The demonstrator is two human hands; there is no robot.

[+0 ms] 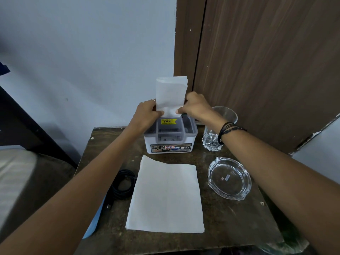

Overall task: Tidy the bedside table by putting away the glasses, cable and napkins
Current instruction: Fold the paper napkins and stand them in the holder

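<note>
You had soft, matt white paper napkins (166, 196) lying on a worn, scuffed dark tabletop (230, 218). The box (170, 142) looked like smooth white plastic with a translucent grey lid. Your tumbler (219, 129) and ashtray (230, 178) were clear, glossy cut glass. The cable (123, 183) was matt black rubbery plastic.

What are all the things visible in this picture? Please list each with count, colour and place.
folded napkins: one bunch, white, held upright over the box
box: one, white with grey top, back of the table
flat napkin: one, white, middle of the table
cable: one, black, coiled left of the flat napkin
drinking glass: one, clear, right of the box
glass dish: one, clear, right side of the table
table: one, dark brown
left hand: pinches the folded napkins
right hand: pinches the folded napkins
</note>
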